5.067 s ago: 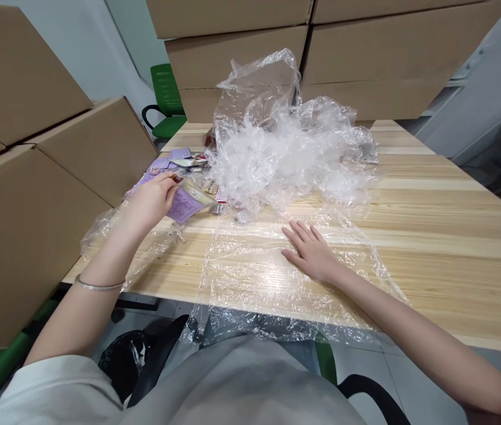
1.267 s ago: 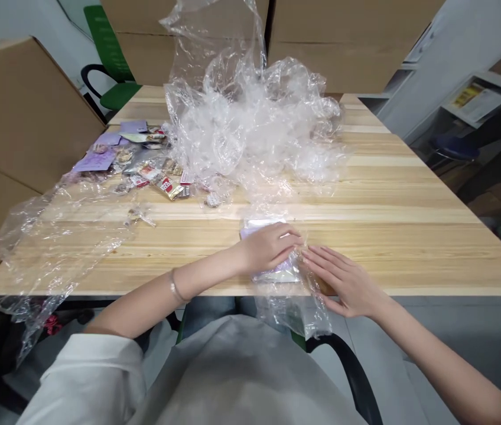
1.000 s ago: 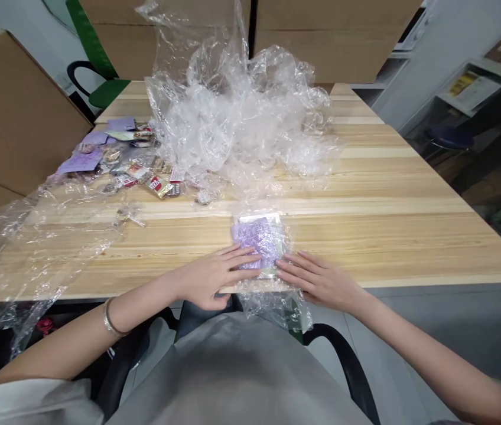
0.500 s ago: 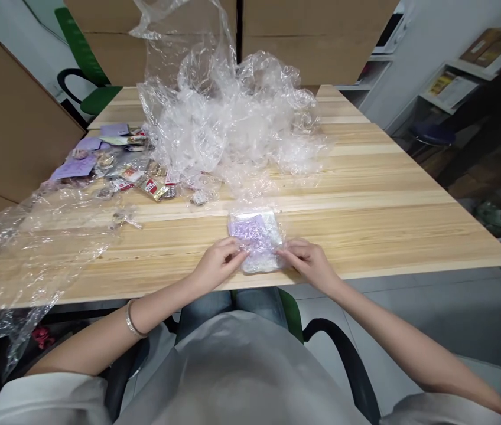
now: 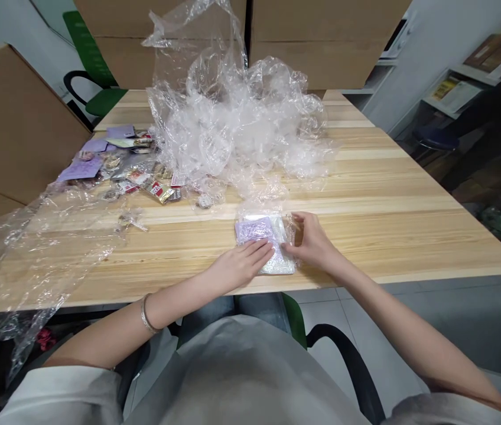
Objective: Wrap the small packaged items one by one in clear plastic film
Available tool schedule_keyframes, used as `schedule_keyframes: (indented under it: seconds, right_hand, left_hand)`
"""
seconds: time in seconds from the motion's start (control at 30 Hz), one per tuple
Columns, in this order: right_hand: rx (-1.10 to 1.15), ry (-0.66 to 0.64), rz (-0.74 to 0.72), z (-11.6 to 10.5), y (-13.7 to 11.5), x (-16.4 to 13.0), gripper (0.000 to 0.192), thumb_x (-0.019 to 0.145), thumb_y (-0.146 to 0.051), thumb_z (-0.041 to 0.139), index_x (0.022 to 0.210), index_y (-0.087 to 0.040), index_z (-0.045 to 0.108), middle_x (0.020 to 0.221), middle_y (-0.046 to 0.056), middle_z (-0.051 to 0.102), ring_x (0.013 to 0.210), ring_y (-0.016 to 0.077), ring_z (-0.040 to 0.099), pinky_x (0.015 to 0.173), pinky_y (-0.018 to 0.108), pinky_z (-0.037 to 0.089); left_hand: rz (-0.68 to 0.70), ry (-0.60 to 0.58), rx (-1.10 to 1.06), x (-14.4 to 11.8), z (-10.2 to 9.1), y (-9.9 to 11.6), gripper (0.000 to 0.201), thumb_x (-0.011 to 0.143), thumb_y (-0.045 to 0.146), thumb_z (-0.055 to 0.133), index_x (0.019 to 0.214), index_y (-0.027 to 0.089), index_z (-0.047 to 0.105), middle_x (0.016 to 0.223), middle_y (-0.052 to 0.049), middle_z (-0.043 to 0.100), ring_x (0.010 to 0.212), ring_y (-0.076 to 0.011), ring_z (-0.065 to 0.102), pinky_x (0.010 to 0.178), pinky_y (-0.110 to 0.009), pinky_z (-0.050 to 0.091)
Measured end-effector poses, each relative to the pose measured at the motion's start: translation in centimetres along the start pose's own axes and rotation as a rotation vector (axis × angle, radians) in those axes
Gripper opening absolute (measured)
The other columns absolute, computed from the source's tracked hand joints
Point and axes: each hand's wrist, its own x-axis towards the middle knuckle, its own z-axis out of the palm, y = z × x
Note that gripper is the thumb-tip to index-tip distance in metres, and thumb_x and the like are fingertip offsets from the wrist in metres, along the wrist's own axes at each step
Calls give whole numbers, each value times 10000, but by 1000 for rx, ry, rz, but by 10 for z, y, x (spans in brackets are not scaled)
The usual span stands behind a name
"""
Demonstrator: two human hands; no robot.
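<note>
Wrapping step at lower centre of the frame: left hand lies flat, fingers spread, pressing the purple packet onto the surface; right hand pinches the clear film at the packet's right edge. Judged next: fold that film snugly over without shifting the packet.

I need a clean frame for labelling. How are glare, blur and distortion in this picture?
Head view: glare whitens the clear wrap over the purple packet between the left hand and right hand; the plastic heap shines pale; the hands look sharp; table edges and cardboard boxes splay out toward the corners; the right edge is dim.
</note>
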Motion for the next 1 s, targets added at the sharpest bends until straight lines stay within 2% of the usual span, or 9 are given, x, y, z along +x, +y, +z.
schedule_keyframes:
  seconds: [0.07, 0.13, 0.27, 0.33, 0.4, 0.53, 0.73, 0.9, 1.0]
  right_hand:
    - [174, -145, 71, -4, 7, 24, 932, 663, -385, 764, 1450, -155, 322, 1427, 232, 428, 1255, 336, 524, 962, 474, 528]
    - [343, -246, 179, -7, 8, 52, 985, 677, -413, 769, 1492, -147, 285, 1471, 241, 419, 1229, 311, 566, 924, 437, 557]
    - [431, -427, 232, -12, -4, 105, 596, 661, -442, 814, 1140, -124, 657, 1139, 163, 701, 1016, 293, 676, 895, 435, 558]
    - [410, -512, 165, -10, -11, 122, 407, 644, -437, 836, 891, -135, 723, 921, 110, 749, 913, 295, 699, 868, 450, 561]
    - [425, -501, 88, -7, -16, 129, 340, 668, -429, 822, 850, -153, 741, 919, 85, 758, 931, 294, 703, 888, 457, 557]
    - [517, -388, -144, -5, -20, 110, 303, 827, -418, 686, 1049, -225, 759, 1290, 50, 675, 1218, 273, 614, 1068, 481, 466]
    - [354, -492, -524, -9, -15, 52, 371, 935, -224, 573, 1277, -338, 660, 1424, -3, 565, 1349, 234, 503, 1135, 493, 413]
    - [173, -420, -728, 2, 1, 36, 534, 933, -60, 488, 1390, -326, 563, 1440, 9, 548, 1437, 202, 374, 1148, 496, 406]
    - [105, -372, -797, 7, 4, 31, 580, 920, -55, 473, 1450, -288, 505, 1461, 42, 531, 1455, 216, 337, 1153, 496, 396]
  left_hand:
    - [-46, -56, -81, 3, -1, -2, 524, 913, 13, 398, 1430, 90, 427, 1478, -169, 510, 1440, -250, 390, 1165, -423, 356]
    - [-88, -91, -165, 6, -5, -3, 504, 937, 181, 490, 1422, 58, 433, 1506, -213, 459, 1461, -306, 343, 1173, -474, 347]
    - [-80, -106, -250, 10, -15, -5, 701, 866, 524, 635, 1357, 44, 495, 1507, -267, 427, 1452, -380, 332, 1174, -526, 335]
    - [-53, -100, -260, 10, -17, -11, 610, 894, 454, 622, 1337, 48, 518, 1481, -255, 468, 1432, -365, 375, 1168, -511, 351]
    - [-18, -100, -266, 9, -16, -18, 514, 906, 321, 604, 1333, 44, 529, 1463, -243, 496, 1415, -344, 408, 1157, -488, 373]
    - [31, -105, -287, 7, -11, -30, 500, 873, 185, 592, 1350, 53, 529, 1467, -241, 493, 1426, -328, 398, 1152, -481, 381]
    - [29, -69, -326, 4, -7, -39, 511, 900, 196, 563, 1400, 127, 483, 1438, -203, 528, 1384, -300, 452, 1094, -447, 447]
    - [139, 11, -59, -3, -1, -39, 353, 931, 161, 551, 1279, 103, 554, 1260, -190, 653, 1251, -280, 578, 1062, -407, 460]
    - [176, 122, 129, -10, -1, -34, 282, 937, 110, 531, 1205, 180, 582, 1152, -122, 689, 1162, -229, 626, 1028, -368, 477]
